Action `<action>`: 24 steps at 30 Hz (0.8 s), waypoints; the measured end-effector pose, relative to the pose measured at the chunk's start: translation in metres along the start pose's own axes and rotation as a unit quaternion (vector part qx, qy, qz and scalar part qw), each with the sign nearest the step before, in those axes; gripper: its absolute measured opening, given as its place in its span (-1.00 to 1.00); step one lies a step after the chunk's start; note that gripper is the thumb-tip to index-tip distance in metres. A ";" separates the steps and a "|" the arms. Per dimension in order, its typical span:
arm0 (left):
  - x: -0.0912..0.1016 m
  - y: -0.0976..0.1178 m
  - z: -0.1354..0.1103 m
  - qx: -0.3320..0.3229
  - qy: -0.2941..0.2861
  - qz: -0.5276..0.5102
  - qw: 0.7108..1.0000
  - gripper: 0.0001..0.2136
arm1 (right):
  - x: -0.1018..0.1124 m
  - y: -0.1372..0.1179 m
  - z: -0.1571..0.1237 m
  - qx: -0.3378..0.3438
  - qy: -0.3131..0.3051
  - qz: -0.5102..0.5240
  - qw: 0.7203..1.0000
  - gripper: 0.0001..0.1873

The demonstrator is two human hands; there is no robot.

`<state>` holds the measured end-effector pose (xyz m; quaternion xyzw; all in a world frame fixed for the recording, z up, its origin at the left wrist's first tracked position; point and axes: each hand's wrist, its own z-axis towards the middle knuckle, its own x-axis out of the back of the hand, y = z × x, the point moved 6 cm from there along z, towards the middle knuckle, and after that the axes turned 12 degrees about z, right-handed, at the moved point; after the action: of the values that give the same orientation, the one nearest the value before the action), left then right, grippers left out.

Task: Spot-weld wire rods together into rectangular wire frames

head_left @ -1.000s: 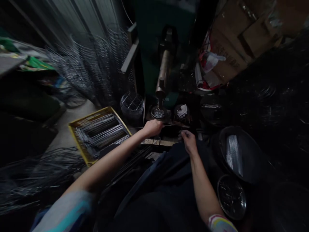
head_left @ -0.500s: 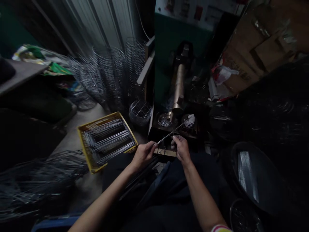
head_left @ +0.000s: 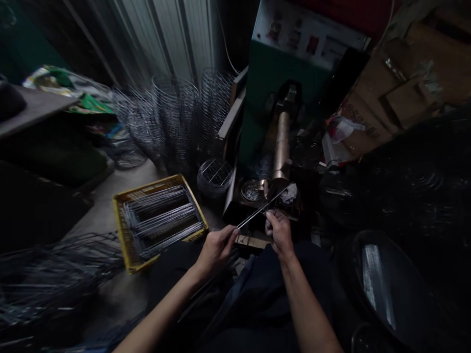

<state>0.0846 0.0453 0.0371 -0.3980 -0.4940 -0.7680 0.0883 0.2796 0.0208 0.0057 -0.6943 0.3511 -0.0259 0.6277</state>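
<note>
My left hand (head_left: 217, 247) is closed, thumb against fingers, on one end of a thin metal wire piece (head_left: 255, 213). The wire slants up and away to the right, showing as two close parallel lines. Its far part passes just under the pointed tip of a copper-coloured welding electrode (head_left: 266, 189). My right hand (head_left: 280, 233) is closed in a pinch beside the wire's middle; what its fingertips hold is too small to make out. A round dish (head_left: 251, 198) of small shiny metal bits sits left of the electrode. A crumpled white cloth or paper (head_left: 289, 194) lies near the wire's far end.
A yellow crate (head_left: 123, 240) at left holds stacked wire frames (head_left: 162, 215). Behind it stand tall stacks of wire rings (head_left: 176, 117). The green machine (head_left: 275, 63) carries a thick copper-coloured arm (head_left: 282, 142). Cardboard boxes (head_left: 371, 117) and a dark round container (head_left: 386, 279) are at right.
The view has shifted, so the machine sits further right and lower in the picture. The wire now lies closer to the electrode tip. Both hands keep their closed grips.
</note>
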 end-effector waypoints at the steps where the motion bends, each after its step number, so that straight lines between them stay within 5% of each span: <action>1: 0.001 0.000 0.001 0.000 0.001 -0.005 1.000 -0.70 | 0.000 -0.002 0.001 0.000 -0.003 0.002 1.000 -0.67; 7: 0.001 0.000 0.005 0.004 -0.007 -0.018 1.000 -0.69 | -0.006 -0.008 0.006 0.002 -0.043 0.014 0.999 -0.69; 24: 0.002 0.004 0.010 0.000 0.017 -0.038 0.999 -0.71 | -0.011 -0.015 0.013 -0.017 -0.033 0.040 0.999 -0.68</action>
<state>0.0905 0.0520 0.0436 -0.3661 -0.5072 -0.7774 0.0670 0.2842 0.0373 0.0214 -0.6910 0.3582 0.0279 0.6273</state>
